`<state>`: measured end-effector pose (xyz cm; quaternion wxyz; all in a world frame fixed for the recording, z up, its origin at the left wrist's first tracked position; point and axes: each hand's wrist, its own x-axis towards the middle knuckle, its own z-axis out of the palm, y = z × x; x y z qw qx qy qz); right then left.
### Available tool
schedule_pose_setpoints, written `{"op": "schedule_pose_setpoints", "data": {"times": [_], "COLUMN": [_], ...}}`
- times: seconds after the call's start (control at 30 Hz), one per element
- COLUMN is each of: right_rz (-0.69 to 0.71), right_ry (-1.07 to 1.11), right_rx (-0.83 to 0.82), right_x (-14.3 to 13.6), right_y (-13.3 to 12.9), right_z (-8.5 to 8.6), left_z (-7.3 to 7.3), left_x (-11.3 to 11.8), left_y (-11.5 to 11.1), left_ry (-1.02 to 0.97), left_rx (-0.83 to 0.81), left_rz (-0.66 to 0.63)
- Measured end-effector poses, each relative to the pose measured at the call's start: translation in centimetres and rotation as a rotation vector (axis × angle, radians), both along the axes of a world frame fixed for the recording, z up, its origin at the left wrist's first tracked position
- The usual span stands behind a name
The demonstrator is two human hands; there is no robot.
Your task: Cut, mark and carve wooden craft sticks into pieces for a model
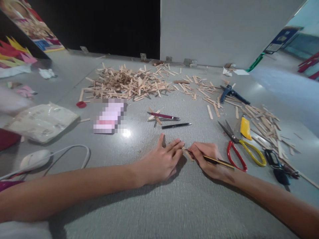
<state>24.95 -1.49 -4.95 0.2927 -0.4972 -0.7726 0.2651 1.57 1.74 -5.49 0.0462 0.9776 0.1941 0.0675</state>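
Observation:
My right hand (208,159) is closed around a black-and-yellow pencil (219,161), its tip down at a small wooden craft stick (188,154). From the other side my left hand (163,157) holds the stick against the table with its fingertips, the thumb raised apart. The far end of the stick is hidden under the left fingers. Just beyond my hands lie a black pen (176,125) and a dark red pen (164,116), the latter across a few crossed sticks (156,119).
A big heap of craft sticks (129,83) lies at the back. To the right are scissors (234,139), a yellow cutter (245,128), blue-handled cutters (230,94) and more sticks (270,127). On the left are a blurred pink item (111,116), a plastic packet (46,121) and a white mouse (36,159).

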Motion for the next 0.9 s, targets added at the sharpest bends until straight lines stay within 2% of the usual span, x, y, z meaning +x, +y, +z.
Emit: {"op": "schedule_pose_setpoints", "data": {"times": [0.6,0.9], "right_rz": [0.074,0.019], "right_ry": [0.002,0.053], "right_rx": [0.081,0.066], "right_x": [0.32,-0.19], "right_y": [-0.13,-0.32], "right_z": [0.42,0.82], "left_z": [0.17,-0.52], "left_x": [0.1,-0.35], "left_y": [0.08,0.07], "left_ry": [0.044,-0.03], "left_rx": [-0.003,0.045], "left_rz": [0.013,-0.038]}}
